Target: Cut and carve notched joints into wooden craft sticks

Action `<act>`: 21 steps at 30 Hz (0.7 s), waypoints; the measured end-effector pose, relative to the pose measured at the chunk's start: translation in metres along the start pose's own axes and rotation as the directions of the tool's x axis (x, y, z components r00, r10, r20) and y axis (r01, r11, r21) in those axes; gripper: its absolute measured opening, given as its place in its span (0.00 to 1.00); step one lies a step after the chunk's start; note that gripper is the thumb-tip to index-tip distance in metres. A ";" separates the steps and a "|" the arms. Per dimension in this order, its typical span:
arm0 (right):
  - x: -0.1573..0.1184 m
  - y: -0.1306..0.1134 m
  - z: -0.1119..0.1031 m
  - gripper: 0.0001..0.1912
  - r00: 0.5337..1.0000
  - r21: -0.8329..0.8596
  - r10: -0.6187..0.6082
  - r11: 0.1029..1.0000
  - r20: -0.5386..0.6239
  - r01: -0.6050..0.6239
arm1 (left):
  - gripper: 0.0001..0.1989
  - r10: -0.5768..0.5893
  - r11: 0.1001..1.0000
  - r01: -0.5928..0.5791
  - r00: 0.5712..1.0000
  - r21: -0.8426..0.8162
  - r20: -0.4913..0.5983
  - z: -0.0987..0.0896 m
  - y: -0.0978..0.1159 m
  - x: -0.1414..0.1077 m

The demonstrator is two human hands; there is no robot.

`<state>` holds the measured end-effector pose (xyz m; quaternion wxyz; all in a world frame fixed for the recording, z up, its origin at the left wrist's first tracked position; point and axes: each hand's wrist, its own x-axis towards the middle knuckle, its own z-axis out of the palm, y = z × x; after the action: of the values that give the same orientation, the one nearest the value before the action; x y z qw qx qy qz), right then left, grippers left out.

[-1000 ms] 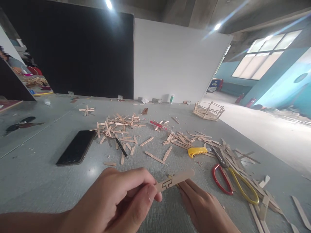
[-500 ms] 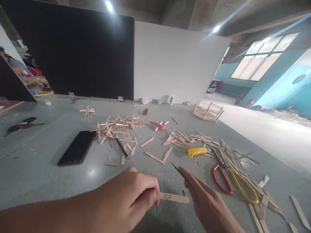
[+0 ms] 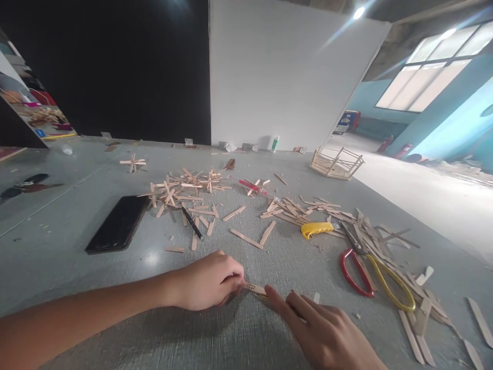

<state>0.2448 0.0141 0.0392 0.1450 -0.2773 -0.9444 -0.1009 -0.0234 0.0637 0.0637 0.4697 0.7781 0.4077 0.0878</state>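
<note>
My left hand [image 3: 210, 281] is closed, pinching one end of a flat wooden craft stick [image 3: 256, 289] low over the grey table. Dark outlined marks are drawn on the stick's pale face. At its other end is my right hand [image 3: 323, 329], with the index finger stretched along the stick's tip and the other fingers curled. Whatever lies inside the right fist is hidden; only a small light sliver shows between the fingers. Ahead of the hands, two craft sticks [image 3: 247, 239] lie in a V shape.
To the right are red-and-yellow-handled scissors [image 3: 358, 249], a yellow-handled cutter [image 3: 316, 229] and scattered sticks [image 3: 296, 209]. A black phone [image 3: 117, 224] and a black pen [image 3: 191, 222] lie left. A small stick frame [image 3: 337, 163] stands near the far right edge, beside upright panels [image 3: 288, 77].
My right hand has moved in and turned over, its index finger now on the stick's end. The thin dark pointed piece it held is no longer visible. The view has tilted down.
</note>
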 end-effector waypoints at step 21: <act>-0.008 0.034 0.022 0.36 0.911 -0.056 0.412 0.909 -0.008 -0.412 | 0.15 -0.118 0.970 0.136 0.988 -0.200 0.095 -0.005 0.011 -0.007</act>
<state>0.2652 0.0439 0.0197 0.1530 -0.4745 -0.8617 -0.0941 -0.0247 0.0602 0.0767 0.5688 0.7006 0.4256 0.0670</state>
